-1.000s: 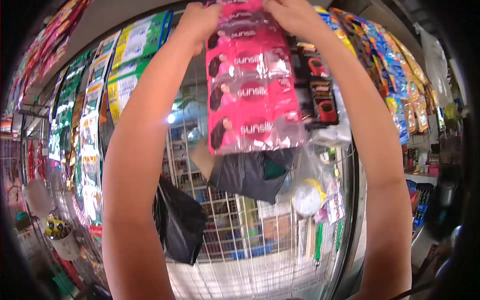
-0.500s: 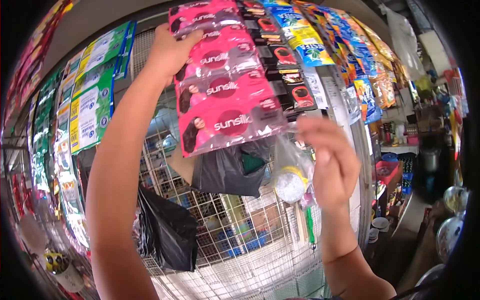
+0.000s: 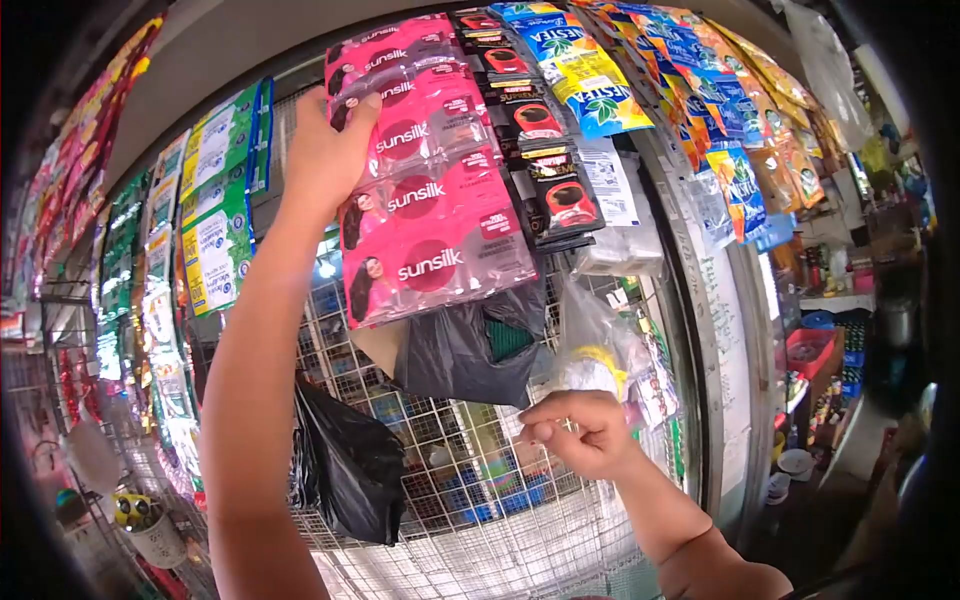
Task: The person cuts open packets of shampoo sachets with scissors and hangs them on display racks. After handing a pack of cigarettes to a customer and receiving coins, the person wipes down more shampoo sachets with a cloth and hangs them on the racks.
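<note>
Pink Sunsilk sachet strips (image 3: 418,190) hang at the upper middle, several sachets long. My left hand (image 3: 335,150) is raised at their left edge, its thumb over the front and its other fingers partly hidden, gripping the strips. Lower down, my right hand (image 3: 580,432) is in front of the wire grid (image 3: 440,450), apart from the sachets. Its fingers are curled with thumb and index close together; whether something small is between them is too small to tell. Black coffee sachets (image 3: 545,180) hang just right of the pink strips.
Black plastic bags (image 3: 350,465) hang on the grid below. Nestea sachets (image 3: 590,75) are at the upper right, green and white sachets (image 3: 215,240) at the left. A clear bag with a yellow-rimmed item (image 3: 595,365) hangs behind my right hand. Shelves and a red bin (image 3: 812,350) stand far right.
My right hand has moved down and left, away from the lower right corner of the pink strips. My left hand still grips them. The view has shifted slightly.
</note>
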A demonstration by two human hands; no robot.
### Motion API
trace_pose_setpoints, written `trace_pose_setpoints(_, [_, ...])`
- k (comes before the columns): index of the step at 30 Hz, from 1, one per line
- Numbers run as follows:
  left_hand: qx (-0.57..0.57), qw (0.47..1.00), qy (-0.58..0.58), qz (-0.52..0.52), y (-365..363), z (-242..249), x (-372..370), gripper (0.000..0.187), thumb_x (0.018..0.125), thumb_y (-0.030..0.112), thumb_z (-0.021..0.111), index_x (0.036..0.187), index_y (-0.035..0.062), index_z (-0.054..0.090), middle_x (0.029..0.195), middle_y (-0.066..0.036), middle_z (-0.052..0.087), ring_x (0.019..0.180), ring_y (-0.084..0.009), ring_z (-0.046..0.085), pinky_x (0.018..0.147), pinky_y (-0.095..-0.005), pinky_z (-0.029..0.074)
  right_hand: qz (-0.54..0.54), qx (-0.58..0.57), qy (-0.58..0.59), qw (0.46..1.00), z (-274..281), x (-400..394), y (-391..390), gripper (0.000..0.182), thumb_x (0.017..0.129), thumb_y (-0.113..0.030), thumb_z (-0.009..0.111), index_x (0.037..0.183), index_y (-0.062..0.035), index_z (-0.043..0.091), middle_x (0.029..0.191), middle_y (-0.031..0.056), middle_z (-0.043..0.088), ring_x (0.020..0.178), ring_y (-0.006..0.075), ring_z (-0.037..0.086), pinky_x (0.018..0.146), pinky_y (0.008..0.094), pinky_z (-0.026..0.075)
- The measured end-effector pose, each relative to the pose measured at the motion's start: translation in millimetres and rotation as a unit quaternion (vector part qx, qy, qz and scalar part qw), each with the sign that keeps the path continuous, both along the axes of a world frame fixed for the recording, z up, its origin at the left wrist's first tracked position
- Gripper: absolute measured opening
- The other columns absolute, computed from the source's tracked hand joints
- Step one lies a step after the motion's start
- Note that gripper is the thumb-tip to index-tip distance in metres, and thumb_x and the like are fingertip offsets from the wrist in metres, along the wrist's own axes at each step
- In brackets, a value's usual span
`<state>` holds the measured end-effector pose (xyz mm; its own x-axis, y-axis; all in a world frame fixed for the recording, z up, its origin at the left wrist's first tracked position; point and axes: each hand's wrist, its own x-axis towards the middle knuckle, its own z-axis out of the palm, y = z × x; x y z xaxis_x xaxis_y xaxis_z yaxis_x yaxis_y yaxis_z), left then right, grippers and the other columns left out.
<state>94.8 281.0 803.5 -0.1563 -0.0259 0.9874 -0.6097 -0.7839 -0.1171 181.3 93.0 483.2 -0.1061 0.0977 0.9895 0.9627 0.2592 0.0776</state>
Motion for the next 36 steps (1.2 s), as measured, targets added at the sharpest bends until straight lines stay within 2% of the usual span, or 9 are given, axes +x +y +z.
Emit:
trace_pose_setpoints(5, [0.010, 0.970, -0.117, 0.213, -15.9, -17.4, -21.5, 0.061, 0.085, 0.049, 0.063, 0.118, -0.0017, 0.061, 0.113, -0.023, 0.064, 0.113, -0.0387, 0.058, 0.099, -0.0421, 0.043, 0.050, -0.091, 0.006, 0.995, -0.5, 27.4, -10.1, 0.013, 0.084, -0.002, 0.067, 0.096, 0.0014, 0.070, 0.078, 0.0097, 0.071, 0.069, 0.0168, 0.068, 0.061, 0.0279, 0.051])
trace_pose_setpoints(7, [0.041, 0.960, -0.191, 0.199, -15.9, -38.9, -41.3, 0.050, 0.090, 0.043, 0.061, 0.108, -0.0026, 0.065, 0.105, -0.019, 0.068, 0.100, -0.0266, 0.063, 0.088, -0.0353, 0.046, 0.078, -0.099, 0.014, 0.992, -8.6, 36.4, -10.2, 0.015, 0.081, 0.002, 0.069, 0.095, 0.0019, 0.070, 0.080, 0.0102, 0.071, 0.070, 0.0159, 0.068, 0.061, 0.0275, 0.051])
trace_pose_setpoints(9, [-0.040, 0.976, -0.149, 0.156, -33.5, -99.5, -72.7, 0.037, 0.092, 0.036, 0.059, 0.091, -0.0002, 0.066, 0.087, -0.012, 0.068, 0.076, -0.0213, 0.061, 0.071, -0.0338, 0.046, 0.229, -0.126, 0.097, 0.960, -31.3, 42.9, 0.5, 0.018, 0.076, 0.010, 0.072, 0.091, 0.0015, 0.070, 0.081, 0.0115, 0.070, 0.072, 0.0153, 0.067, 0.062, 0.0253, 0.050])
trace_pose_setpoints(13, [-0.051, 0.971, -0.204, 0.111, 7.3, -240.6, -71.2, 0.022, 0.081, 0.019, 0.067, 0.091, 0.0008, 0.061, 0.085, -0.015, 0.063, 0.073, -0.0300, 0.061, 0.064, -0.0371, 0.046, 0.389, -0.266, 0.198, 0.859, -100.6, 42.1, 51.3, 0.021, 0.076, 0.010, 0.075, 0.085, -0.0018, 0.061, 0.079, 0.0102, 0.068, 0.069, 0.0135, 0.062, 0.063, 0.0258, 0.050])
trace_pose_setpoints(17, [-0.194, 0.940, -0.133, 0.248, 46.1, -408.1, -57.7, 0.018, 0.080, 0.017, 0.067, 0.089, 0.0027, 0.060, 0.075, -0.015, 0.060, 0.073, -0.0362, 0.061, 0.063, -0.0437, 0.046, 0.496, -0.424, 0.254, 0.714, -181.7, 14.1, 104.8, 0.017, 0.088, -0.010, 0.070, 0.078, -0.0043, 0.058, 0.071, 0.0075, 0.065, 0.066, 0.0140, 0.060, 0.064, 0.0259, 0.049])
trace_pose_setpoints(20, [-0.386, 0.883, 0.048, 0.264, 65.6, -492.1, -66.9, 0.020, 0.089, 0.021, 0.064, 0.093, 0.0017, 0.065, 0.076, -0.016, 0.067, 0.070, -0.0308, 0.067, 0.062, -0.0397, 0.051, 0.371, -0.494, 0.161, 0.770, -231.8, 6.5, 130.9, 0.040, 0.101, -0.034, 0.050, 0.077, -0.0036, 0.058, 0.070, 0.0072, 0.064, 0.064, 0.0129, 0.057, 0.064, 0.0263, 0.044])
trace_pose_setpoints(22, [-0.416, 0.852, 0.032, 0.317, 87.6, -530.9, -69.8, 0.018, 0.093, 0.019, 0.061, 0.093, 0.0015, 0.065, 0.070, -0.015, 0.066, 0.063, -0.0280, 0.067, 0.059, -0.0376, 0.051, 0.425, -0.532, 0.204, 0.703, -249.0, -4.3, 148.6, 0.036, 0.103, -0.027, 0.044, 0.077, -0.0038, 0.053, 0.067, 0.0088, 0.061, 0.061, 0.0136, 0.053, 0.063, 0.0283, 0.044])
trace_pose_setpoints(30, [-0.557, 0.749, 0.016, 0.357, 120.2, -587.5, -110.4, 0.030, 0.094, 0.025, 0.062, 0.082, -0.0028, 0.064, 0.056, -0.017, 0.054, 0.048, -0.0171, 0.048, 0.049, -0.0351, 0.041, 0.475, -0.563, 0.270, 0.620, -283.8, -57.4, 207.0, 0.029, 0.105, -0.019, 0.035, 0.091, -0.0008, 0.051, 0.061, 0.0062, 0.053, 0.060, 0.0122, 0.054, 0.062, 0.0273, 0.048])
trace_pose_setpoints(36, [-0.593, 0.710, -0.017, 0.380, 133.9, -609.6, -140.1, 0.039, 0.095, 0.032, 0.060, 0.082, -0.0040, 0.065, 0.058, -0.013, 0.057, 0.052, -0.0132, 0.051, 0.051, -0.0330, 0.042, 0.472, -0.554, 0.323, 0.604, -316.5, -74.4, 240.5, 0.019, 0.100, -0.006, 0.045, 0.115, -0.0005, 0.054, 0.084, 0.0091, 0.062, 0.066, 0.0117, 0.056, 0.063, 0.0259, 0.051])
